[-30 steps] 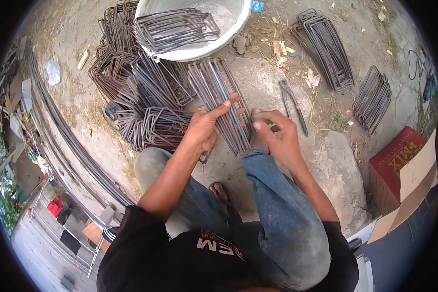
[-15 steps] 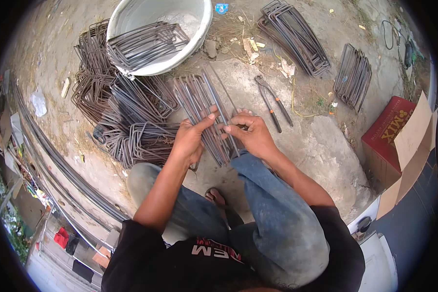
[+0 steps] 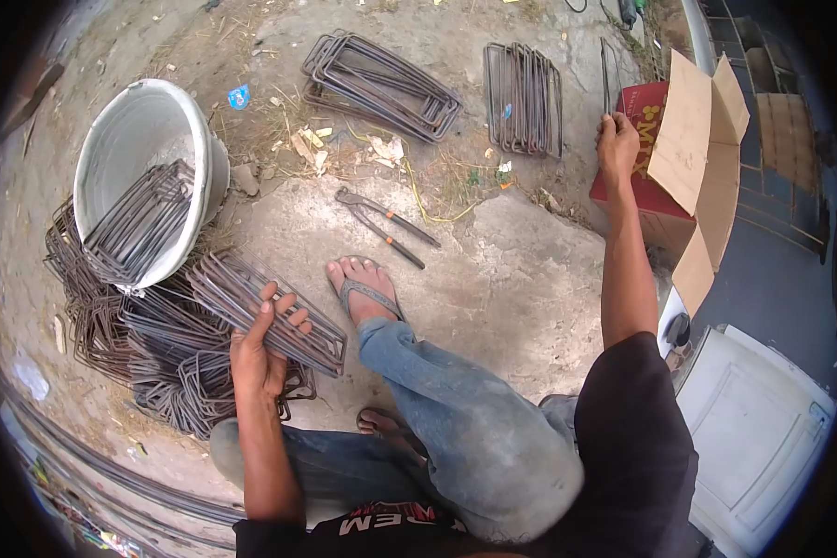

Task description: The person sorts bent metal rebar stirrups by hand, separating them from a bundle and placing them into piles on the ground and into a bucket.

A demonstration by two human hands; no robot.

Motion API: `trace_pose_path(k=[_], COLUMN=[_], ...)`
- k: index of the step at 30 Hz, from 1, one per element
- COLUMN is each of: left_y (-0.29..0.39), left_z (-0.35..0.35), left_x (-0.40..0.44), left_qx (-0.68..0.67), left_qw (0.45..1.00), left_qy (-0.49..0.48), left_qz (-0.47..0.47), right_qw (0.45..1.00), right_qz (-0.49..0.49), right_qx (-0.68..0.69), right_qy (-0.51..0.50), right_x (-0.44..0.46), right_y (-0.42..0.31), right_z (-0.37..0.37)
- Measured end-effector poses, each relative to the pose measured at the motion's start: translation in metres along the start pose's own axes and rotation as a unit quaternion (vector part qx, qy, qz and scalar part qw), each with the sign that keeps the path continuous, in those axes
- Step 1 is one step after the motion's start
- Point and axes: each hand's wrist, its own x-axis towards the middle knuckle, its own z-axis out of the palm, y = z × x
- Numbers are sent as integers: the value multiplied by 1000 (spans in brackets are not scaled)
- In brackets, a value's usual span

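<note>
My left hand (image 3: 259,358) grips a bundle of rectangular rebar stirrups (image 3: 314,344), thumb on top and fingers through the frames. The bundle is tilted above a heap of bent stirrups (image 3: 172,349). Stretched far to the right, my right hand (image 3: 617,144) is closed on one narrow rebar stirrup (image 3: 605,79), which points away from me beside a red carton (image 3: 646,98). To the left of that hand stands a row of stirrups (image 3: 523,102), apart from it. Its fingertips are partly hidden.
A whitish tub (image 3: 200,177) holding stirrups (image 3: 149,223) stands tilted on the left. Orange-banded pincers (image 3: 386,226) lie on the concrete before my foot (image 3: 367,284). Another stirrup stack (image 3: 381,88) is farther back. Open cardboard flaps (image 3: 688,139) rise at the right.
My right hand has left the bundle and swung far right with one stirrup. My left hand keeps the bundle, lower and tilted more sideways. The view has turned right.
</note>
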Motion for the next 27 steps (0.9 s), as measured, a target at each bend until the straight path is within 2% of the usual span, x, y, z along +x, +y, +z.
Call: trace_pose_path(k=[2, 4, 6, 9, 12, 14, 15, 16, 18, 19, 20, 22, 25, 27], left_y=[-3, -5, -9, -5, -9, -6, -3, -1, 1, 1, -1, -5, -2, 0], left_z=[0, 2, 1, 2, -4, -5, -3, 0, 0, -2, -1, -2, -7, -6], left_x=[1, -1, -2, 1, 4, 4, 4, 5, 9, 8, 8, 8, 6, 5], left_qx=[-6, -7, -3, -2, -3, -6, -30, -53, -71, -62, -54, -38, -19, -27], left_qw=[1000, 1000, 1000, 1000, 1000, 1000, 999, 997, 995, 996, 997, 997, 998, 998], left_qy=[-4, -5, -5, -9, -23, -23, -37, -48, -76, -58, -50, -48, -47, -50], left_qz=[1, -5, -12, -2, -6, 9, 6, 7, 8, 21, 28, 36, 44, 39], right_qw=[990, 984, 974, 978, 956, 960, 986, 958, 839, 767, 733, 744, 711, 717], right_qz=[-31, 20, 36, 87, -22, -217, -154, -80, -64, -63, -103, -244, -149, -166], right_qx=[-130, -179, -198, -180, -266, -139, 2, 137, 235, 308, 314, 207, 242, 281], right_qy=[45, -5, -107, -60, 125, 113, -60, -239, -486, -560, -595, -586, -644, -616], right_x=[25, 26, 19, -11, -37, -66, -99, -139, -230, -270, -298, -331, -334, -335], right_y=[38, 62, 74, 37, 6, -43, -89, -135, -217, -241, -263, -277, -281, -274], right_z=[51, 94, 126, 127, 121, 102, 93, 81, 62, 62, 61, 82, 101, 109])
